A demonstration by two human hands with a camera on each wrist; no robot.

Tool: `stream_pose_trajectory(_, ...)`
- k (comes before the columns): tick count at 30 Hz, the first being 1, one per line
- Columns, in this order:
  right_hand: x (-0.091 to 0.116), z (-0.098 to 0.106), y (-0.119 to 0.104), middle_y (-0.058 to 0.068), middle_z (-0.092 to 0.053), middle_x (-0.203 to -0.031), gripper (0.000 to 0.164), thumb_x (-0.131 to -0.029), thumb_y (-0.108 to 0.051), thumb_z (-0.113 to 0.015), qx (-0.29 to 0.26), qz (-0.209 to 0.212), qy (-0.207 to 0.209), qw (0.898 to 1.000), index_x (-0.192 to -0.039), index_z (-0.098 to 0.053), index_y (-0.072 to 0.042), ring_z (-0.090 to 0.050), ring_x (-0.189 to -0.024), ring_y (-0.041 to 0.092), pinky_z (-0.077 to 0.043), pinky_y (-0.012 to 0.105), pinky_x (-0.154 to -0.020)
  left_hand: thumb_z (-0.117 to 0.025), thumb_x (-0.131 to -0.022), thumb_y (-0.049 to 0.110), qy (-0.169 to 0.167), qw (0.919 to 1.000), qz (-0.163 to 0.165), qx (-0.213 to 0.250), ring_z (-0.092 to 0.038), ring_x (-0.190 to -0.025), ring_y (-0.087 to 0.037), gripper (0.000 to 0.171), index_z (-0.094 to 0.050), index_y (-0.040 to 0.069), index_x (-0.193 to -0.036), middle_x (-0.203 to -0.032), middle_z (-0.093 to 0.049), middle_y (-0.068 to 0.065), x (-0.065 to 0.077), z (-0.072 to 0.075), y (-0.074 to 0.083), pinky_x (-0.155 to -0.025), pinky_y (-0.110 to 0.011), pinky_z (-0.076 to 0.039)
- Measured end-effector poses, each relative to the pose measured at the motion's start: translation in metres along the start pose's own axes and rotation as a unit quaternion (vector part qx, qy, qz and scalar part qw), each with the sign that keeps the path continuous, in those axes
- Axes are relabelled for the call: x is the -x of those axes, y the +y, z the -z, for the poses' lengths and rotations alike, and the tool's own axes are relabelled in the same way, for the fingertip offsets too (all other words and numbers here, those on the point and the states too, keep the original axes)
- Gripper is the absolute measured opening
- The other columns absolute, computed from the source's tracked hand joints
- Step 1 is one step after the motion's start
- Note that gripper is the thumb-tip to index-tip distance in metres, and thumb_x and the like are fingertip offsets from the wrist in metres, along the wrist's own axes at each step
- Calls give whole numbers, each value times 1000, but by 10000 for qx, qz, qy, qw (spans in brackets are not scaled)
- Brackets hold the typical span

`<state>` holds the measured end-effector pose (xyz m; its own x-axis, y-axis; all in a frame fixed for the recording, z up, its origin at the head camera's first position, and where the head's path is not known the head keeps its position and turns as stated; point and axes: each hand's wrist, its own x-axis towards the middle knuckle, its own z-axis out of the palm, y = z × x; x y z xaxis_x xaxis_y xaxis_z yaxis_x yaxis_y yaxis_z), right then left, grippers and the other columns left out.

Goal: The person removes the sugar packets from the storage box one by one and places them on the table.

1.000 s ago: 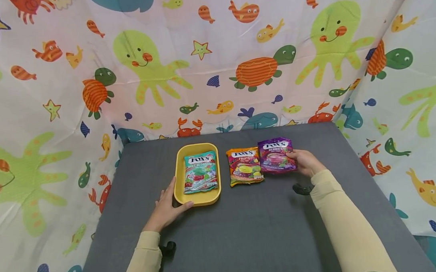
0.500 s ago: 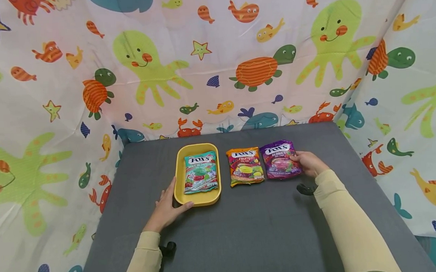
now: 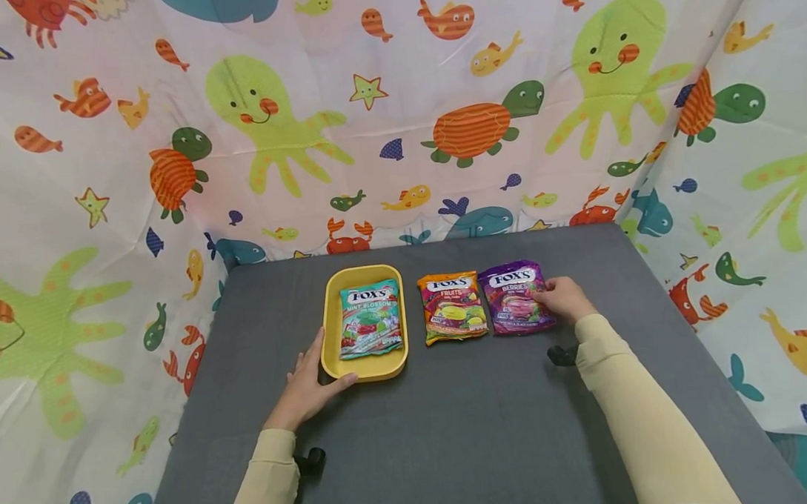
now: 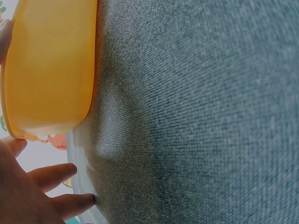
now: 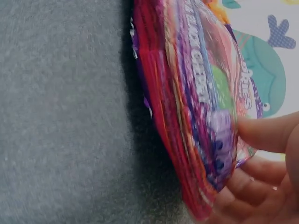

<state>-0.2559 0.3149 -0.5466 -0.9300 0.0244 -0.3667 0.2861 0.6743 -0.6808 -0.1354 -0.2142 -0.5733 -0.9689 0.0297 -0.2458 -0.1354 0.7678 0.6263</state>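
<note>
A purple Fox's Berries candy bag is pinched at its right edge by my right hand. In the right wrist view the thumb presses the bag's printed face and the other fingers curl behind it. Beside it on the left lies an orange Fox's Fruits candy bag. A teal Fox's Mint Blossom candy bag lies inside the yellow tray. My left hand rests at the tray's near left corner, fingers spread, thumb along the front side. The left wrist view shows fingertips at the tray's rim.
All this sits on a dark grey cloth-covered table. A white curtain printed with sea animals stands behind and on both sides. A black strap piece sticks out from the right wrist, and another black piece from the left.
My right hand has drawn the purple candy bag a little right and nearer, then lower beside the orange bag. The left hand and tray stay in place.
</note>
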Motion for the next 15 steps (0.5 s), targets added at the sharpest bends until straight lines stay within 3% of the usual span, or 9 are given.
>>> stream_pose_trajectory(4,2,-2,-4,33,-59,-123,59,-100,-34,-60,733,97,346,9967,-132,-53,15,-58,-106,41,-51,56,-97,-67,-76,78,-2,10000,-5,19,-2,-153,-51,119,5,38,-162,-171,-9,-4,0,0,0,-112,-79,-1)
stream_pose_trajectory(7,4,-4,-9,37,-53,-135,63,-98,-32,-62,1027,117,612,9928,-138,-48,15,-55,-120,50,-45,62,-104,-67,-75,79,7,10000,-24,49,-1,-153,-51,119,5,39,-162,-171,-9,-3,0,0,0,-112,-79,-1)
stream_pose_trajectory(11,8,-6,-22,37,-48,-142,65,-97,-30,-63,1187,63,984,9880,-144,-43,11,-47,-129,53,-36,70,-107,-67,-75,79,22,10000,-46,63,-1,-153,-51,119,4,39,-162,-171,-9,-4,1,1,0,-112,-79,0)
stream_pose_trajectory(15,13,-6,-38,34,-49,-143,63,-98,-28,-60,1222,239,1234,9845,-147,-42,6,-48,-129,53,-36,73,-103,-68,-77,77,27,10000,-75,21,-2,-153,-52,119,4,37,-162,-171,-10,-4,1,1,0,-112,-80,-1)
